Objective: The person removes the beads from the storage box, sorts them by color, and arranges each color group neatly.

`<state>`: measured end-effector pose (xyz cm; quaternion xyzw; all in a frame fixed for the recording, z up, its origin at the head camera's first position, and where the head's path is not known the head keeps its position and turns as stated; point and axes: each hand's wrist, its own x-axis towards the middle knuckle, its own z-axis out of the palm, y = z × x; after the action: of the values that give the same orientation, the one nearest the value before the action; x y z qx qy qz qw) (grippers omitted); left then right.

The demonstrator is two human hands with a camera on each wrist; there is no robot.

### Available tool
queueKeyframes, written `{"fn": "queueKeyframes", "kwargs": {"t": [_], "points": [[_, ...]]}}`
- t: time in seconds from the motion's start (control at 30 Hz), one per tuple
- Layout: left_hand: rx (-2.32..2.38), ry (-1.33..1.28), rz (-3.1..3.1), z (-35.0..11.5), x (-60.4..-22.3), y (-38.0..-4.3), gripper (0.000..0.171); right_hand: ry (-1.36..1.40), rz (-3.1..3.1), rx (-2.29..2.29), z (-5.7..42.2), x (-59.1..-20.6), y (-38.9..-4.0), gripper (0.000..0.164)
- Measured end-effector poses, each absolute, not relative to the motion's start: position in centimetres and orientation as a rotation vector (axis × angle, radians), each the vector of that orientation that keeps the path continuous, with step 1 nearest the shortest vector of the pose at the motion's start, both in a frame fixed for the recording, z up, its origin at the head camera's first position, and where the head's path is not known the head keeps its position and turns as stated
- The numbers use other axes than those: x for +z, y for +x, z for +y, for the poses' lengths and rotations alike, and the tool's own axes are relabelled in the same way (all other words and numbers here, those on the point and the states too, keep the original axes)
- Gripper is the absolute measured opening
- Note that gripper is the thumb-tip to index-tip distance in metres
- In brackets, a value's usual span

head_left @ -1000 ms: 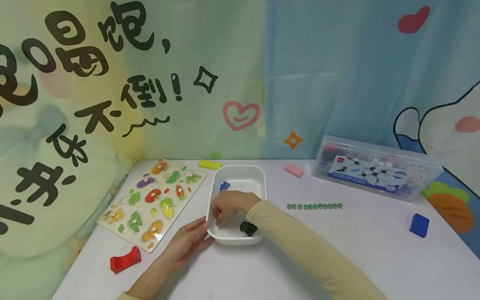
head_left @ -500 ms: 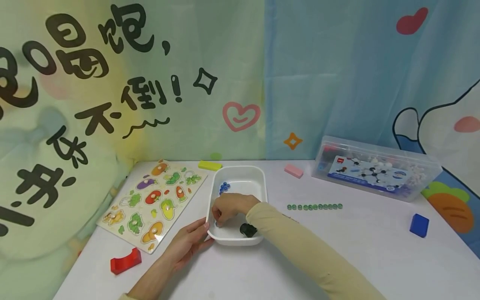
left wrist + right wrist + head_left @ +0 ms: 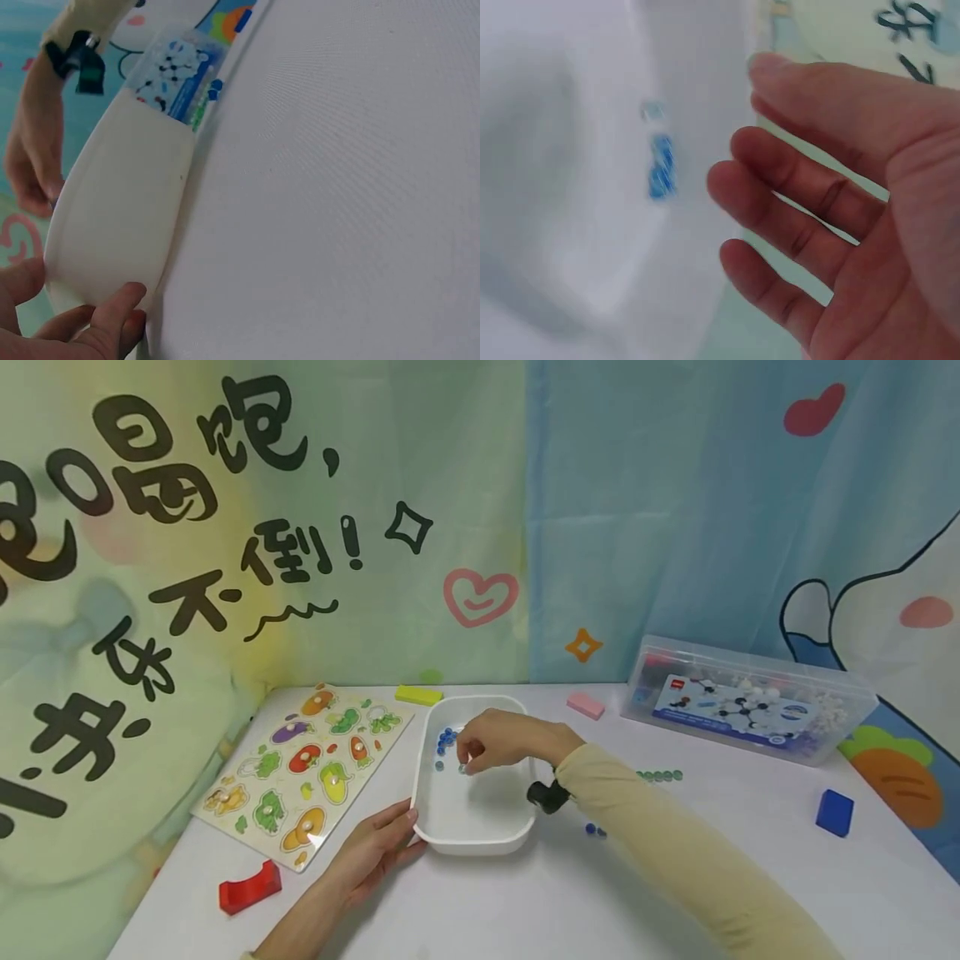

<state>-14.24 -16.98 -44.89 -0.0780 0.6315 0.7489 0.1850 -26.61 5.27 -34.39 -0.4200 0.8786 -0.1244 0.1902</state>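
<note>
The left hand (image 3: pixel 377 845) grips the white tray (image 3: pixel 477 847) by its left side, presumably steadying it on the counter (image 3: pixel 540 910), while the right hand (image 3: pixel 497 740) pinches a pale bead (image 3: pixel 462 769) inside, near the blue beads (image 3: pixel 446 737).

White rectangular plastic tub (image 3: pixel 474 847) looks super smooth with a slight sheen, little round blue beads (image 3: pixel 447 737) are shiny, kinda glassy, long box (image 3: pixel 750 670) is clear plastic, printed pastel backdrop (image 3: pixel 465 468)'s matt, creased cloth.
</note>
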Motion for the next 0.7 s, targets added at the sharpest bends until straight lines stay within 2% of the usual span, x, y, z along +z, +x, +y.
{"fn": "queueKeyframes", "kwargs": {"t": [0.17,0.27,0.5,0.7], "points": [[2.106,-0.263,1.782,-16.9,-44.9,-14.3,0.063,-1.112,2.543,-0.464,11.4,-32.1,-26.0,0.010],[2.107,-0.270,1.782,-17.0,-44.9,-14.2,0.063,-1.107,2.573,-0.518,15.3,-32.0,-25.5,0.010],[2.092,-0.298,1.793,-16.9,-44.9,-14.2,0.064,-1.040,2.592,-0.563,22.6,-35.8,-24.1,0.006],[2.086,-0.287,1.786,-16.7,-44.9,-14.3,0.063,-0.957,2.550,-0.665,25.6,-39.7,-22.5,0.004]]}}
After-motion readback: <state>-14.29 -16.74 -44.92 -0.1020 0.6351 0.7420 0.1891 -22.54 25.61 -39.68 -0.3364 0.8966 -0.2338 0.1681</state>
